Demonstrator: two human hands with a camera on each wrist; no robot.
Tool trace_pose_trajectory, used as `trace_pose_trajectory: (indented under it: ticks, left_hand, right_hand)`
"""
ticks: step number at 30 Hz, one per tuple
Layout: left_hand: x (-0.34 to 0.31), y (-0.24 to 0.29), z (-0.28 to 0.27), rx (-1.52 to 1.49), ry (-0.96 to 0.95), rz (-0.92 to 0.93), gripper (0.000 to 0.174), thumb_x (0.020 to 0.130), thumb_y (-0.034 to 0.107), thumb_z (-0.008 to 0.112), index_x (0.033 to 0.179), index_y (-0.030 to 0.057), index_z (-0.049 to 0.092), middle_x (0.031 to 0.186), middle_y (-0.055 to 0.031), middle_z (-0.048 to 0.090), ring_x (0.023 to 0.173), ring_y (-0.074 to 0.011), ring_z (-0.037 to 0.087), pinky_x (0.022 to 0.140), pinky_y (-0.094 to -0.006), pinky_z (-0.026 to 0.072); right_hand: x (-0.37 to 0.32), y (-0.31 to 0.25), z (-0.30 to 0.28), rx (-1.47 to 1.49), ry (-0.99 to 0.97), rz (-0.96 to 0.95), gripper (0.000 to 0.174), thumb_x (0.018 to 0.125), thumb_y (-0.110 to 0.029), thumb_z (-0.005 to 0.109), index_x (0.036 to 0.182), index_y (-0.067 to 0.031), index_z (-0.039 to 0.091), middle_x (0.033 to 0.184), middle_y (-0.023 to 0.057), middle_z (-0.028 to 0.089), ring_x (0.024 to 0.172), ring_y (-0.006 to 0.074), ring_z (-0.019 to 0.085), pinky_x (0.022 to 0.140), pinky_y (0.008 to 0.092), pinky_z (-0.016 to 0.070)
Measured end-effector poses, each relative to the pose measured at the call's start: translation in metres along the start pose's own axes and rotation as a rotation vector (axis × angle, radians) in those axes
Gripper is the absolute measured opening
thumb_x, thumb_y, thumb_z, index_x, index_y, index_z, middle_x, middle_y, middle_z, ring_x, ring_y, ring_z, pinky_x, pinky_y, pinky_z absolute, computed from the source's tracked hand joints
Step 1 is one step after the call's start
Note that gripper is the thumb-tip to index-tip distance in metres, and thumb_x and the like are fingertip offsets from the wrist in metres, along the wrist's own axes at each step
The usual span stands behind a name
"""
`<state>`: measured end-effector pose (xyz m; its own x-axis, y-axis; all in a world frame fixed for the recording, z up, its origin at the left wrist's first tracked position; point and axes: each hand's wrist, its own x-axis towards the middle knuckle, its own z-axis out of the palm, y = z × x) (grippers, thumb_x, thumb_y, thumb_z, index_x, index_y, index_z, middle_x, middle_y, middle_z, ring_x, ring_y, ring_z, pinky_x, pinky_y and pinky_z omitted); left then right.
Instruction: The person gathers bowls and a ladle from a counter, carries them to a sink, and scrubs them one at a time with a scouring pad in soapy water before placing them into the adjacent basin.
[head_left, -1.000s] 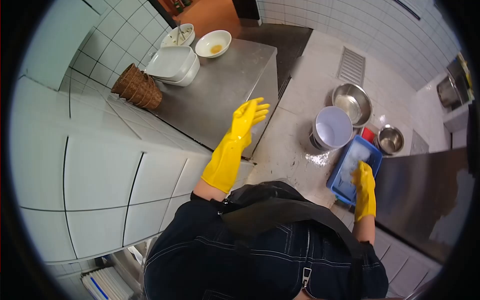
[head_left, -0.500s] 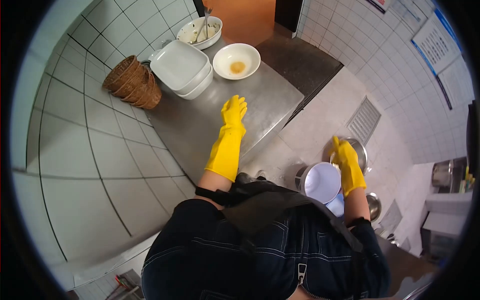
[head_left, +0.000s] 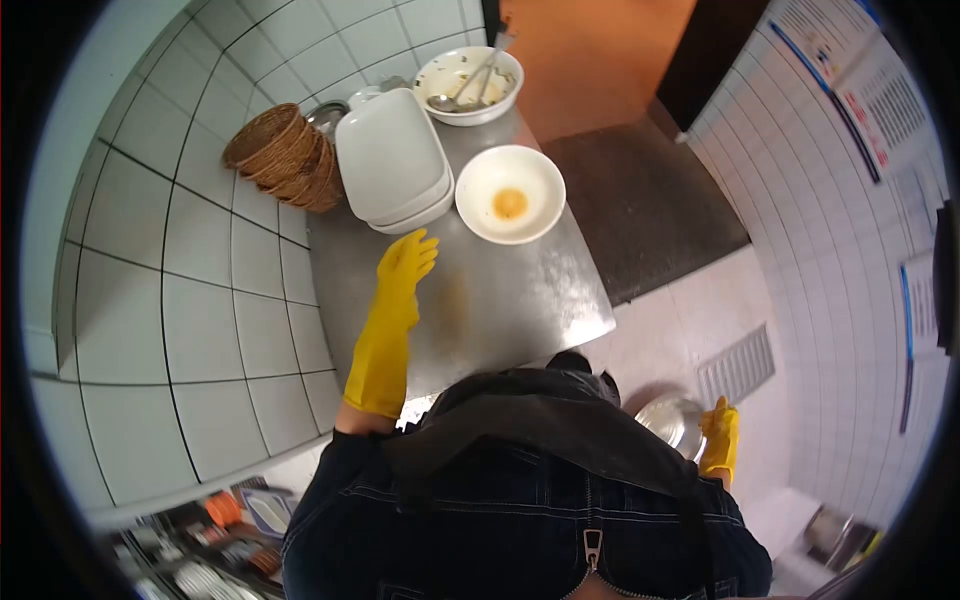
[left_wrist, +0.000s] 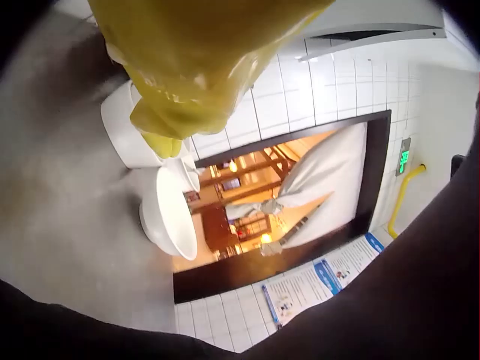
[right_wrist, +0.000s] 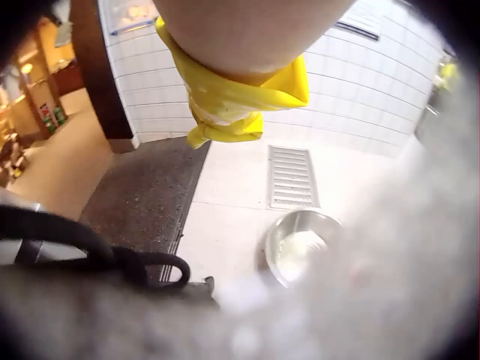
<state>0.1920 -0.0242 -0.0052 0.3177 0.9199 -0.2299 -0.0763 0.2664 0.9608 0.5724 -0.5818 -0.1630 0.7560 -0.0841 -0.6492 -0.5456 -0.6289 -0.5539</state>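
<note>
Two gloved hands: your left hand (head_left: pixel 400 264), fingers relaxed and holding nothing, has come nearer to the white dishes (head_left: pixel 392 155) on the counter (head_left: pixel 505 300), so these are now closest; your right hand (head_left: pixel 720 438) appears beside the pan (head_left: pixel 670 425), its grip I cannot tell.

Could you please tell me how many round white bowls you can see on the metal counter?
2: the stained bowl, just right of the stacked rectangular dishes, and the utensil bowl, farther back. Others may be hidden behind the dishes.
</note>
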Motion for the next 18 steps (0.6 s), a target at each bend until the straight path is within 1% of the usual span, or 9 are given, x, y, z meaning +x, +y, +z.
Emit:
trace_pose_trajectory:
  ticks: [2, 4, 6, 7, 8, 10, 14, 16, 18]
  left_hand:
    - [-0.009, 0.001, -0.005, -0.015, 0.114, -0.015, 0.041, 0.098, 0.031, 0.054, 0.125, 0.0005, 0.057, 0.118, -0.0163, 0.063, 0.104, -0.0224, 0.062, 0.091, -0.0315, 0.0485]
    - [-0.026, 0.002, -0.010, -0.057, 0.323, -0.029, 0.038, 0.099, 0.029, 0.052, 0.124, 0.0009, 0.058, 0.116, -0.0152, 0.064, 0.102, -0.0203, 0.062, 0.091, -0.0298, 0.0492]
    - [-0.048, 0.006, -0.011, -0.057, 0.418, -0.022, 0.038, 0.099, 0.029, 0.052, 0.123, 0.0009, 0.058, 0.117, -0.0151, 0.064, 0.103, -0.0203, 0.062, 0.091, -0.0297, 0.0493]
    - [-0.056, 0.009, -0.012, -0.060, 0.467, -0.009, 0.038, 0.099, 0.029, 0.052, 0.123, 0.0010, 0.058, 0.117, -0.0151, 0.064, 0.103, -0.0203, 0.062, 0.092, -0.0297, 0.0493]
    - [-0.065, 0.009, -0.016, -0.062, 0.488, -0.005, 0.038, 0.099, 0.029, 0.052, 0.123, 0.0010, 0.058, 0.117, -0.0151, 0.064, 0.103, -0.0203, 0.062, 0.092, -0.0297, 0.0493]
    - [-0.084, 0.004, -0.026, -0.092, 0.580, 0.019, 0.038, 0.099, 0.029, 0.053, 0.123, 0.0011, 0.059, 0.117, -0.0149, 0.064, 0.102, -0.0202, 0.062, 0.092, -0.0303, 0.0496]
    - [-0.114, -0.007, -0.043, -0.098, 0.648, 0.031, 0.037, 0.099, 0.029, 0.052, 0.122, 0.0010, 0.059, 0.117, -0.0146, 0.064, 0.101, -0.0200, 0.063, 0.091, -0.0304, 0.0502]
    - [-0.115, -0.021, -0.048, -0.040, 0.632, -0.082, 0.037, 0.100, 0.029, 0.049, 0.122, 0.0010, 0.059, 0.118, -0.0154, 0.064, 0.104, -0.0203, 0.062, 0.093, -0.0306, 0.0493]
    - [-0.114, -0.036, -0.038, -0.076, 0.608, -0.083, 0.038, 0.100, 0.030, 0.049, 0.123, 0.0009, 0.058, 0.119, -0.0155, 0.063, 0.106, -0.0207, 0.062, 0.094, -0.0312, 0.0483]
  right_hand:
    - [0.019, -0.077, 0.027, -0.077, 0.008, -0.240, 0.061, 0.096, -0.051, 0.038, 0.073, -0.0006, 0.063, 0.053, 0.0155, 0.057, 0.041, 0.0220, 0.051, 0.039, 0.0352, 0.0403]
    - [0.069, -0.158, 0.055, -0.365, -0.202, -0.191, 0.070, 0.095, -0.059, 0.031, 0.080, -0.0020, 0.068, 0.053, 0.0147, 0.059, 0.043, 0.0208, 0.052, 0.042, 0.0357, 0.0434]
    - [0.045, -0.242, 0.097, -0.503, -0.279, -0.361, 0.075, 0.094, -0.065, 0.027, 0.087, -0.0050, 0.072, 0.056, 0.0142, 0.062, 0.044, 0.0203, 0.053, 0.045, 0.0350, 0.0453]
    - [0.057, -0.272, 0.119, -0.565, -0.344, -0.378, 0.076, 0.094, -0.067, 0.027, 0.092, -0.0067, 0.072, 0.061, 0.0141, 0.065, 0.046, 0.0202, 0.055, 0.048, 0.0337, 0.0456]
    - [0.045, -0.298, 0.144, -0.570, -0.260, -0.462, 0.074, 0.093, -0.068, 0.033, 0.085, -0.0041, 0.070, 0.055, 0.0145, 0.060, 0.043, 0.0207, 0.054, 0.045, 0.0320, 0.0442]
    - [0.004, -0.340, 0.182, -0.267, -0.423, -0.514, 0.066, 0.093, -0.064, 0.042, 0.086, -0.0041, 0.068, 0.053, 0.0116, 0.059, 0.043, 0.0191, 0.052, 0.045, 0.0301, 0.0426]
    - [-0.077, -0.400, 0.239, -0.454, -0.586, -0.550, 0.058, 0.096, -0.057, 0.042, 0.092, -0.0053, 0.068, 0.060, 0.0107, 0.062, 0.048, 0.0176, 0.053, 0.052, 0.0301, 0.0439]
    - [-0.105, -0.416, 0.265, -0.611, -0.689, -0.640, 0.058, 0.096, -0.057, 0.041, 0.097, -0.0054, 0.068, 0.065, 0.0103, 0.065, 0.055, 0.0173, 0.057, 0.057, 0.0292, 0.0463]
    - [-0.124, -0.425, 0.291, -0.715, -0.783, -0.714, 0.057, 0.095, -0.057, 0.043, 0.114, -0.0081, 0.064, 0.078, 0.0078, 0.070, 0.068, 0.0176, 0.063, 0.065, 0.0277, 0.0487]
